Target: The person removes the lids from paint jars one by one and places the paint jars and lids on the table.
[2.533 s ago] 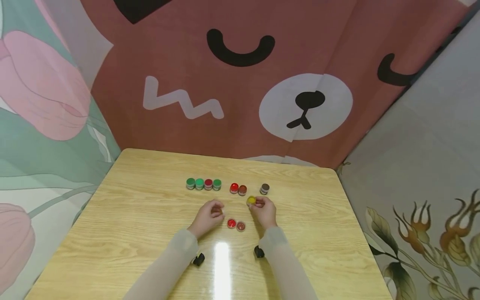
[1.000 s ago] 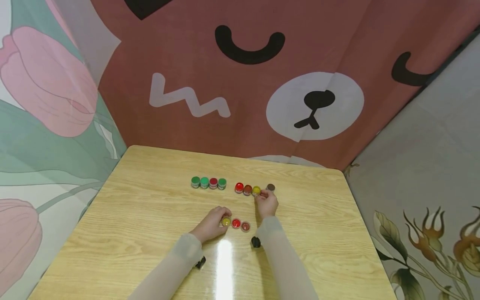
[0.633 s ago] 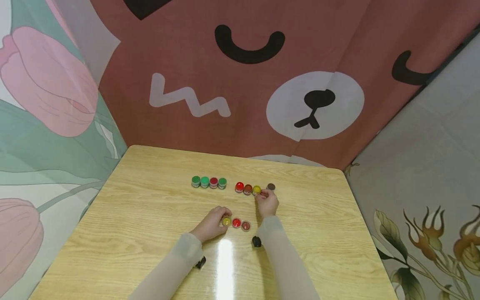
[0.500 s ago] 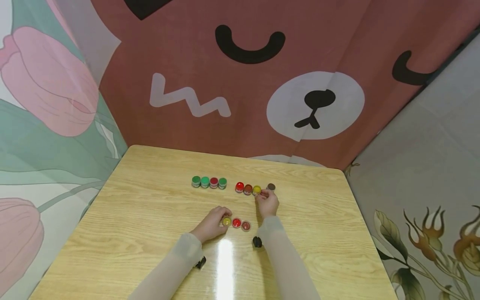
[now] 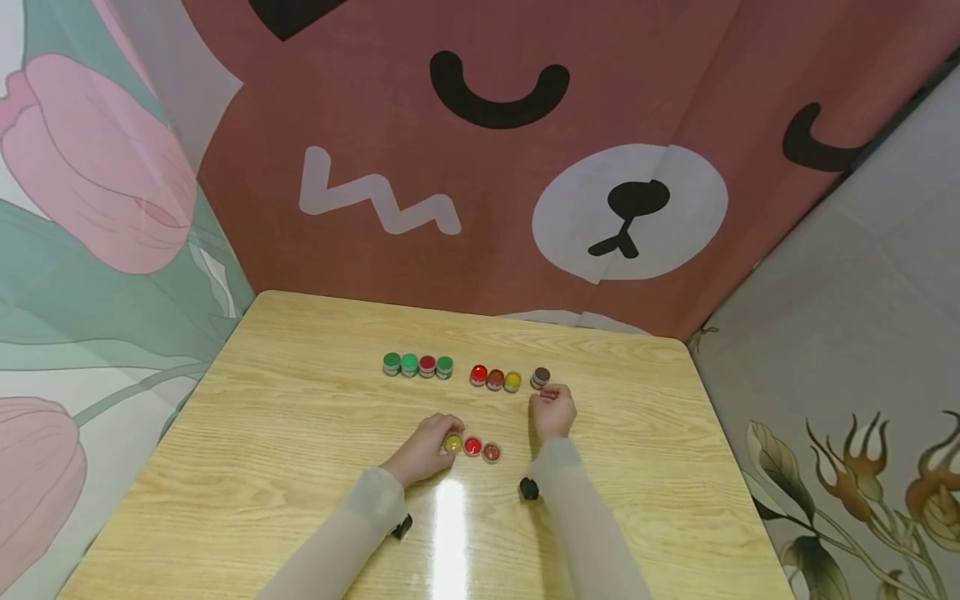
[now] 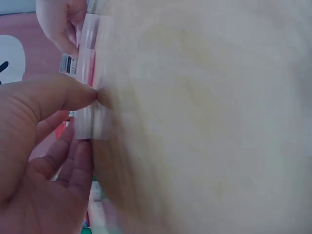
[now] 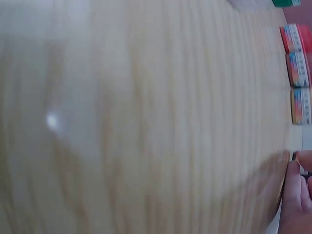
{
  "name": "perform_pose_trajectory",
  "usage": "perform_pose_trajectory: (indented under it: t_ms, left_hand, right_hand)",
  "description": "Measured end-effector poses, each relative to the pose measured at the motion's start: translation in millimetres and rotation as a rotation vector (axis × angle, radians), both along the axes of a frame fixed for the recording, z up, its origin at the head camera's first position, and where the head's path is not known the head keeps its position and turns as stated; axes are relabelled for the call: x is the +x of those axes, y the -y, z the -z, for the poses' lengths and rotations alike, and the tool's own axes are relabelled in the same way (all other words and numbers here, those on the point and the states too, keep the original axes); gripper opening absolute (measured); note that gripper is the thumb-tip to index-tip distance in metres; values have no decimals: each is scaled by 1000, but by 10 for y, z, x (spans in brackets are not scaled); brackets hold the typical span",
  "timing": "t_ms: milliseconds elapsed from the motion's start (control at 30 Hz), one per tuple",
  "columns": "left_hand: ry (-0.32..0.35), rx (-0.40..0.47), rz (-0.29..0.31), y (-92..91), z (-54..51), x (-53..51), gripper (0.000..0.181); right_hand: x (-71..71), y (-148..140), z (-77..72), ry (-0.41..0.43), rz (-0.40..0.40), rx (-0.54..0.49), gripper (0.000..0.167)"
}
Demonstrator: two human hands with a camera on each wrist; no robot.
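In the head view my left hand (image 5: 426,448) pinches a flat round yellow piece (image 5: 453,443) with a clear rim. Beside it lie a red piece (image 5: 472,446) and a reddish-brown piece (image 5: 491,452). The left wrist view shows my thumb and fingers on the clear edge (image 6: 85,114). My right hand (image 5: 553,412) has its fingertips at the near side of the dark brown jar (image 5: 540,377). At the right wrist view's edge, finger and thumb (image 7: 294,163) close around a mostly hidden jar. Left of the brown jar stand yellow (image 5: 512,381), brown-red (image 5: 496,379) and red (image 5: 478,374) jars.
Farther left on the wooden table (image 5: 300,417), several jars stand in a row: green (image 5: 392,363), lighter green (image 5: 408,364), dark red (image 5: 427,365) and green (image 5: 445,366). Printed cloths hang behind and at both sides. A black band piece is at each wrist.
My right hand set the yellow jar beside the brown-red one, let go, and moved right to the dark brown jar. My left hand took hold of the flat yellow piece and has stayed there.
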State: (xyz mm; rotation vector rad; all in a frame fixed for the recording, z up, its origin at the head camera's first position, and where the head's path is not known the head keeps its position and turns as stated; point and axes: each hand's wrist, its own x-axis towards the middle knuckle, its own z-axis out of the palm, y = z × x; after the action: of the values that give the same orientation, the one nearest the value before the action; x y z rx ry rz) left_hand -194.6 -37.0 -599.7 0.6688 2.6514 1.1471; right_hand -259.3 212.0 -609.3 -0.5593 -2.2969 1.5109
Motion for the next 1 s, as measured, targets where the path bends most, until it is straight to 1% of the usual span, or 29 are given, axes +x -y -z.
perform_pose_trajectory:
  t_ms: [133,267,367,500,700,833,1000]
  left_hand:
    - [-4,-44,13,-24,-43,4,48]
    - [-23,-73,29,-83,-139,-5,51]
    - [-45,-67,32,-179,-212,-37,46]
    - [-40,-52,29,-390,-287,-91,44]
    - [38,-16,53,-822,-387,-150,55]
    - [80,-5,43,-1046,-369,-236,63]
    - [169,12,15,-1213,-324,-396,73]
  right_hand:
    - [-18,-91,0,18,-26,28,22]
    - [-51,-174,-9,42,-80,41,27]
    - [-71,-221,-42,66,-111,24,33]
    - [-79,-263,-77,86,-141,-6,38]
    - [-66,-368,-43,75,-198,-25,39]
    - [-71,-413,-28,56,-238,-26,38]
    - [-82,-433,-43,61,-285,7,39]
